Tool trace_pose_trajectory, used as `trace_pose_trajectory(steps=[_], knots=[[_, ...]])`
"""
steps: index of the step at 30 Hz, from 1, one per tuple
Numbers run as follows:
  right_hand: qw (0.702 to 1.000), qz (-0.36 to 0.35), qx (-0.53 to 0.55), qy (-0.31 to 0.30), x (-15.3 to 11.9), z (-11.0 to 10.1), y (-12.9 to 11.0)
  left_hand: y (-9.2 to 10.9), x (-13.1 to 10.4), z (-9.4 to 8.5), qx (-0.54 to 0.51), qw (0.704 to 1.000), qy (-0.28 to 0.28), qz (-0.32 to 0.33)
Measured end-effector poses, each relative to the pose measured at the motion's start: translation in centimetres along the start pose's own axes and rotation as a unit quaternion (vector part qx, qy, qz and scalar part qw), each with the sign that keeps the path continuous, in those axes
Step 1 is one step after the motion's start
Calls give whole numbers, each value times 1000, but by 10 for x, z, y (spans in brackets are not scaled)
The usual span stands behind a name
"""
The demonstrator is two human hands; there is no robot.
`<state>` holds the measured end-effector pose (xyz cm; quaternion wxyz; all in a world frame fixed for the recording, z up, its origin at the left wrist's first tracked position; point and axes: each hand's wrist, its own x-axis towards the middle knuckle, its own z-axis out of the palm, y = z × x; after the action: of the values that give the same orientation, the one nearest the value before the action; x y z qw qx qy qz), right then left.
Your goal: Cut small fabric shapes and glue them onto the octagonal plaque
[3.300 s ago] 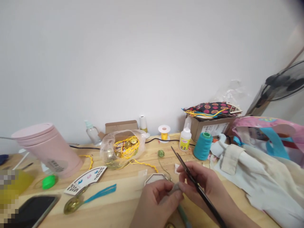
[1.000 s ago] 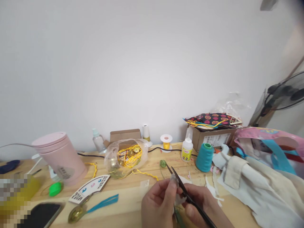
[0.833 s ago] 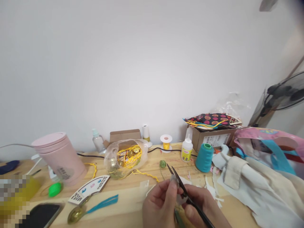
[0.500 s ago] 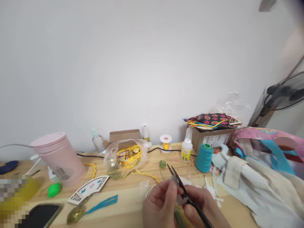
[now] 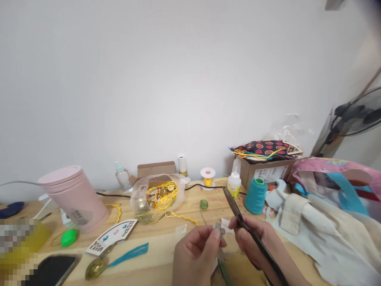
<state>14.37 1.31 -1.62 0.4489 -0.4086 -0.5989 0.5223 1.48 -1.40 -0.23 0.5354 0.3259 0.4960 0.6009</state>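
Note:
My left hand [image 5: 198,252] pinches a small grey, translucent piece [image 5: 219,229] between thumb and fingers above the table. To its right, my right hand [image 5: 257,242] is wrapped round black scissors [image 5: 238,212], their blades together and pointing up and away, apart from the grey piece. Green strands [image 5: 224,274] hang below my left hand. A small green ball of thread [image 5: 204,204] lies on the table beyond my hands, and a white paper scrap [image 5: 228,225] lies between them.
Glue bottle [image 5: 233,186], teal thread cone [image 5: 256,196] and cardboard box [image 5: 264,174] stand behind my right hand. White cloth [image 5: 324,234] covers the right side. Leftward are a bag of yellow cords [image 5: 162,194], a fan-shaped card [image 5: 111,238], a blue tassel [image 5: 129,254], a pink tumbler [image 5: 77,200] and a phone [image 5: 52,270].
My right hand has drawn the scissors right and away from the grey piece, and their parted blades have come together. My left hand has shifted slightly left, still pinching the piece.

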Motion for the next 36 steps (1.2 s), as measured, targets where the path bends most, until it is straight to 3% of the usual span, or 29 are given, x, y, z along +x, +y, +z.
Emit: trace_pose_trajectory(steps=[4, 9, 15, 21, 26, 32, 36], knots=[[999, -29, 16, -26, 1, -5, -11, 10, 3, -7, 93, 992, -76, -25], [999, -23, 29, -32, -1, -3, -14, 6, 6, -11, 114, 987, -106, -25], [1000, -26, 13, -3, 0, -3, -4, -4, 8, -11, 120, 986, -112, -21], [995, -23, 44, 81, 2, -6, -3, -7, 8, -11, 99, 992, -74, -6], [997, -9, 80, 7, -1, -2, 1, -8, 6, -11, 68, 994, -80, -17], [998, -11, 68, 6, -2, 0, -1, -10, 6, -13, 80, 993, -89, -16], [998, -21, 62, -12, -2, 1, 1, -8, 7, -13, 103, 986, -128, -25]])
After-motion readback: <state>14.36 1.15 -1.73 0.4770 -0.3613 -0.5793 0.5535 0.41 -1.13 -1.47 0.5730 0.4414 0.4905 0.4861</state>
